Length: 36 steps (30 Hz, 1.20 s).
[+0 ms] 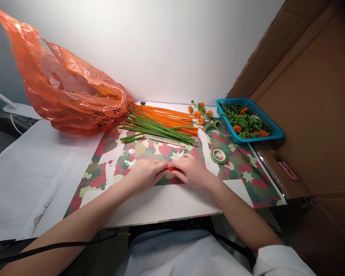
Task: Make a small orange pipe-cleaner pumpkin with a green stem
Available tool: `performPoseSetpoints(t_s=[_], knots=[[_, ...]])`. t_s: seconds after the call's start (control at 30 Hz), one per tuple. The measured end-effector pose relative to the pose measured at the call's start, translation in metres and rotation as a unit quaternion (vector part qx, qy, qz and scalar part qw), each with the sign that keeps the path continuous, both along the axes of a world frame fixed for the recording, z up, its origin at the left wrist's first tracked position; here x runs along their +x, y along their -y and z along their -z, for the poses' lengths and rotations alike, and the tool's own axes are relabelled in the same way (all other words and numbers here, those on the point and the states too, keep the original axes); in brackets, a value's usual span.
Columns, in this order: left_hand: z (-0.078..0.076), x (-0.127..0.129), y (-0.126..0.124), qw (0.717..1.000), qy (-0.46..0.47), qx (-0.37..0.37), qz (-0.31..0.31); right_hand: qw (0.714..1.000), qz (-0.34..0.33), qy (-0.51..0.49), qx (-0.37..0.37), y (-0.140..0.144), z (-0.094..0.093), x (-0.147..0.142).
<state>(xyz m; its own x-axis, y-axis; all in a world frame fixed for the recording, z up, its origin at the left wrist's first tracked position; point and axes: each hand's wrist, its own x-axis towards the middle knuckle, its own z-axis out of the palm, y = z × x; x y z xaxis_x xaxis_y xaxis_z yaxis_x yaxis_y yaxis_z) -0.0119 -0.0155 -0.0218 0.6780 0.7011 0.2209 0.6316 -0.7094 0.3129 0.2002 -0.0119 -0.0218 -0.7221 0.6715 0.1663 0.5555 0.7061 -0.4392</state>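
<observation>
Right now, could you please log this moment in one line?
left hand: pinching orange piece | right hand: pinching same piece | beyond: green stems, orange stems | rightward: tape roll, blue basket

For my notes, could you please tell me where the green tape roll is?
In the head view, the green tape roll lies right of centre, between the right hand and the blue basket.

The pale top [172, 255] has a short white sleeve [280, 262].

A camouflage-patterned tabletop [232, 171] bears orange stems [166, 115], green stems [162, 128], a stick [166, 142] and tape [220, 161].
</observation>
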Motion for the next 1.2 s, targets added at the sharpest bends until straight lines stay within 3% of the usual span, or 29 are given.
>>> performPoseSetpoints(t_s=[0.1, 0.23, 0.4, 0.57, 0.77, 0.87, 1.0, 1.1, 1.2], knots=[[0.002, 0.001, -0.001, 0.996, -0.017, 0.082, 0.028, 0.999, 0.0, 0.002, -0.033, 0.001, -0.005, 0.0], [0.002, 0.002, -0.001, 0.994, -0.014, 0.103, 0.036, 1.0, 0.005, 0.02, -0.014, 0.002, -0.003, -0.002], [-0.001, 0.0, 0.0, 1.0, 0.002, -0.004, -0.013, 0.997, 0.003, 0.008, 0.075, 0.003, 0.007, -0.003], [-0.009, 0.0, 0.0, 0.985, 0.065, -0.159, -0.001, 0.99, -0.007, 0.001, 0.142, 0.003, 0.014, -0.004], [-0.011, 0.0, 0.001, 0.975, 0.08, -0.208, -0.01, 0.989, -0.009, 0.014, 0.145, 0.005, 0.014, -0.005], [-0.009, -0.001, 0.0, 0.984, 0.052, -0.169, -0.025, 0.994, 0.004, 0.011, 0.109, 0.005, 0.012, -0.008], [-0.01, -0.004, -0.005, 0.998, 0.058, -0.013, -0.015, 0.999, 0.036, -0.012, 0.029, 0.005, 0.006, -0.009], [-0.012, -0.009, -0.009, 0.991, 0.095, 0.098, 0.004, 0.995, 0.063, -0.061, -0.047, 0.006, 0.001, -0.009], [-0.015, -0.013, -0.011, 0.978, 0.15, 0.146, 0.01, 0.983, 0.075, -0.13, -0.108, 0.006, -0.001, -0.008]])
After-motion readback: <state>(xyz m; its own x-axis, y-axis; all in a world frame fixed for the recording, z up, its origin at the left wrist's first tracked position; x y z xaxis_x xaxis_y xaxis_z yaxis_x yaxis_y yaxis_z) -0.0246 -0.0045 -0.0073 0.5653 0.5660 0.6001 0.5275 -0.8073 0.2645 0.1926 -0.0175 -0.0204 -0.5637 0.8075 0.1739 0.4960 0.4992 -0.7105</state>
